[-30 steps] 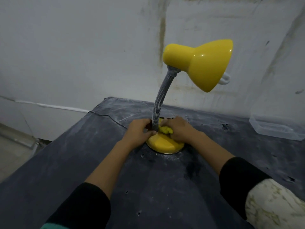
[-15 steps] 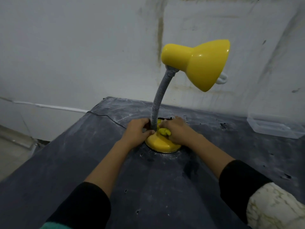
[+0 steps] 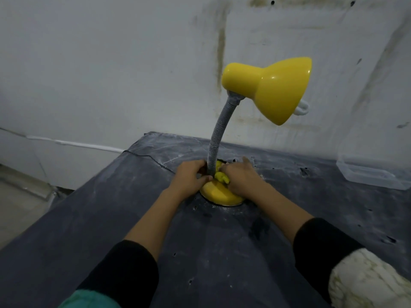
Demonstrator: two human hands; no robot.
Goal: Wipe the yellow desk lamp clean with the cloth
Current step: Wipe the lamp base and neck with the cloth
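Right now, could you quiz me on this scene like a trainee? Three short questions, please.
1. True or false: the clear container sits on the table to the right of the lamp, and neither hand touches it.
2. Which part of the lamp is the yellow cloth pressed against? A) the shade B) the base, at the foot of the neck C) the bulb
3. Fill in: the ___ hand holds the cloth, while the other grips the foot of the neck.

Key: 1 true. 2 B. 3 right: the right hand holds the cloth and the left hand grips the neck.
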